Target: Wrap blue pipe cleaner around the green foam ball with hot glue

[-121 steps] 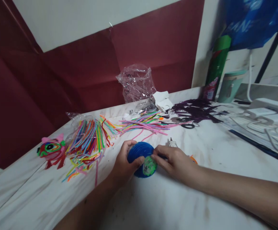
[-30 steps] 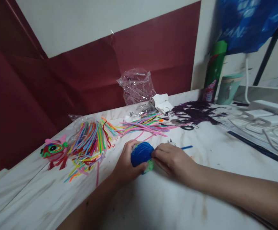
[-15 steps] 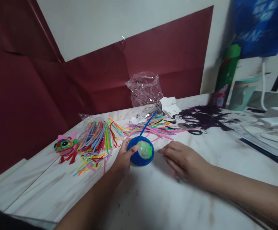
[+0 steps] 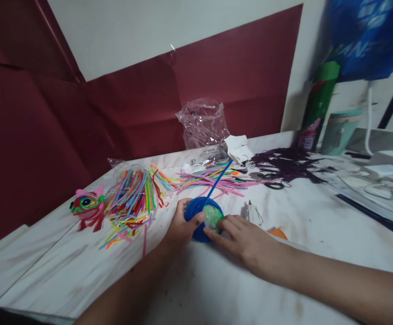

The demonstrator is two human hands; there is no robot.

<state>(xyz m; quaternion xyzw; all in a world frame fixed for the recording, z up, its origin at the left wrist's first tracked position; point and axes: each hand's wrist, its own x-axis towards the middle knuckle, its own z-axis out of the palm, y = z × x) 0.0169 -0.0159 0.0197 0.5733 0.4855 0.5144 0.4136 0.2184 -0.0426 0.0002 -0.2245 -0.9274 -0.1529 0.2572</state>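
Note:
A round piece coiled in blue pipe cleaner is between my hands, with a clear and green speckled middle showing. One straight blue pipe cleaner end sticks up from it. My left hand grips the round piece from the left, thumb over its front. On the right edge, my right hand presses with bent fingers; the fingertips partly cover the rim. Just behind the right hand lies a glue gun, its body partly hidden by the hand, with an orange part showing.
A colourful pipe-cleaner figure stands at the left. Bundled pipe cleaners and cut pieces lie nearby. Behind are a clear plastic bag and dark purple strands. A green cup and white cables are right.
My right hand has moved left from the table onto the round piece, uncovering the glue gun. The round piece and my left hand have shifted slightly right and down in view.

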